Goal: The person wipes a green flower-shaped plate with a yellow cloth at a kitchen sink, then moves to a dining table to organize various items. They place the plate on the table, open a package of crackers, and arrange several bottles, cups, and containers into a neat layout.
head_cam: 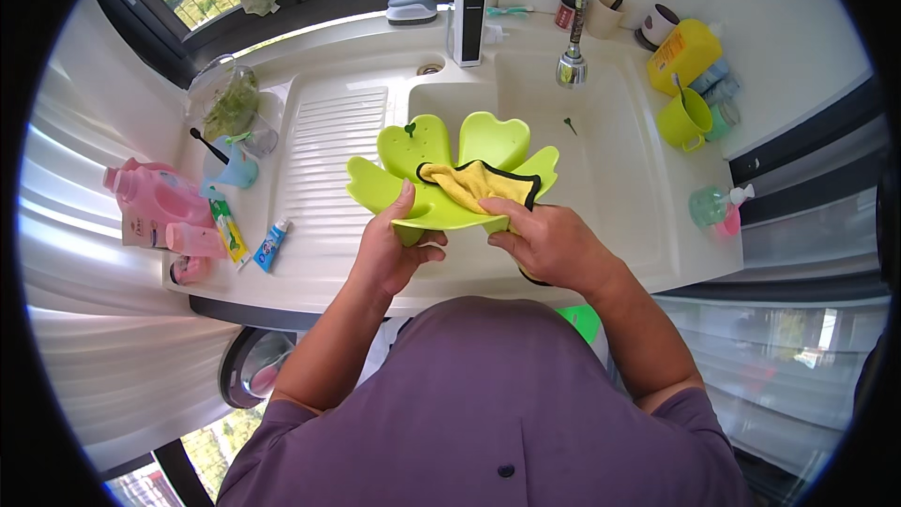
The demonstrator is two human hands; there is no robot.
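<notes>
A lime-green plastic dish shaped like a flower (415, 144) is held up over the front of the sink. My left hand (394, 239) grips its near left petal, thumb on top and fingers beneath. With my right hand (545, 239) I pinch a yellow cloth with black edging (479, 183) against the near right side of the dish. Part of the cloth lies across the dish's middle, and another bit hangs below my right hand. A small dark green leaf-shaped piece (410, 129) sits on the far left petal.
The white sink basin (619, 176) has a chrome faucet (574, 70) above it and a small green bit (569, 126) inside. Left stand pink bottles (169, 193), a blue cup (232, 165) and toothpaste tubes (271, 246). Right are a yellow jug (683, 56), a lime mug (683, 120) and a soap dispenser (707, 206).
</notes>
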